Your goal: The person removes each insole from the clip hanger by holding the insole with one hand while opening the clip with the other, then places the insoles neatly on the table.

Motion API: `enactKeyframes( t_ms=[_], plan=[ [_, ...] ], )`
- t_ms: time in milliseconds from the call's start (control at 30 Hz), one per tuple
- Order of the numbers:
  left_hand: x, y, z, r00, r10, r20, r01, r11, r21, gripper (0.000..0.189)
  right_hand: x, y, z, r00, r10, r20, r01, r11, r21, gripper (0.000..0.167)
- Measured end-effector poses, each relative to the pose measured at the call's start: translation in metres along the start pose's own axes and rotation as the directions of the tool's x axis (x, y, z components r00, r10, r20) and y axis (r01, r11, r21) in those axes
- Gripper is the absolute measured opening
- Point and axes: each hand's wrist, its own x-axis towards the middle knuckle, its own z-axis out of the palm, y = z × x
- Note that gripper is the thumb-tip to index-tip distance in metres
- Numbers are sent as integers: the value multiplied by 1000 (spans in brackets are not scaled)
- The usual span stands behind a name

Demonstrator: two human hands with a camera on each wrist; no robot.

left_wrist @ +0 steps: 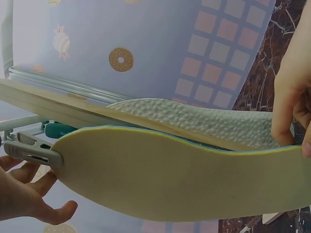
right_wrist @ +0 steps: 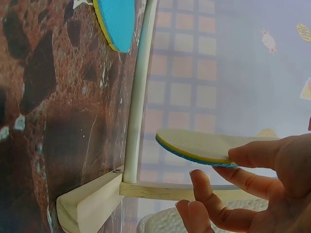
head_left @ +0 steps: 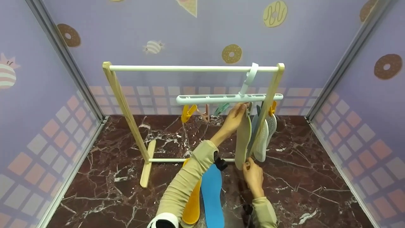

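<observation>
A beige insole (head_left: 243, 142) with a yellow and blue edge hangs by its upper end from a grey clothespin (left_wrist: 34, 149). My left hand (head_left: 234, 117) is at that upper end. In the left wrist view its fingers lie beside the clothespin, with the thumb held apart. Lower down, my right hand (head_left: 254, 175) pinches the insole's bottom end between thumb and finger, as the right wrist view shows. The clothespin belongs to a white clip hanger (head_left: 208, 99), hooked on the rack's top bar. White bumpy insoles (head_left: 262, 142) hang farther right.
A wooden rack (head_left: 126, 110) with a white top bar (head_left: 190, 68) stands on the dark marbled table (head_left: 104, 186). Orange (head_left: 192, 205) and blue (head_left: 212, 196) insoles lie in front. Orange (head_left: 189, 113), pink (head_left: 205, 113) and green (head_left: 222, 109) clothespins dangle from the hanger's left half.
</observation>
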Motion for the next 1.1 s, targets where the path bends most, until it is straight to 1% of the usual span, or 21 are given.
enactKeyframes(
  t_ms=[100,233,367,533,600,700,800,900,1033,1100],
  plan=[
    [1,0,0,1000,-1,-3,1,999,40,34,-1,0,0,1000,-1,-3,1,1000,-5,14],
    [2,1,0,1000,-22,-10,22,998,67,33,-2,0,-1,1000,5,-1,-5,1000,-2,12],
    [3,3,1,999,-37,-21,38,996,81,32,-3,0,-1,1000,9,2,-9,1000,3,9],
    [3,6,1,997,-78,-26,80,992,102,34,-5,0,-1,1000,2,-10,-2,1000,-3,8],
    [4,5,1,997,-78,-20,80,991,105,36,-6,0,-2,1000,5,-11,-5,1000,-4,8],
    [4,5,1,999,-54,-9,55,995,84,36,-5,0,-2,1000,22,-8,-22,1000,-2,7],
    [5,4,1,1000,-28,0,28,999,45,35,-4,0,-3,999,32,0,-32,999,0,7],
    [5,5,1,1000,-30,-5,30,999,9,34,-5,-1,-4,999,39,5,-39,999,-1,7],
    [4,6,1,999,-53,-11,52,998,-27,34,-6,-1,-4,999,37,-3,-37,999,-4,7],
    [4,6,2,999,-50,-13,49,998,-38,33,-6,-1,-4,999,32,-8,-32,999,-3,7]
  ],
)
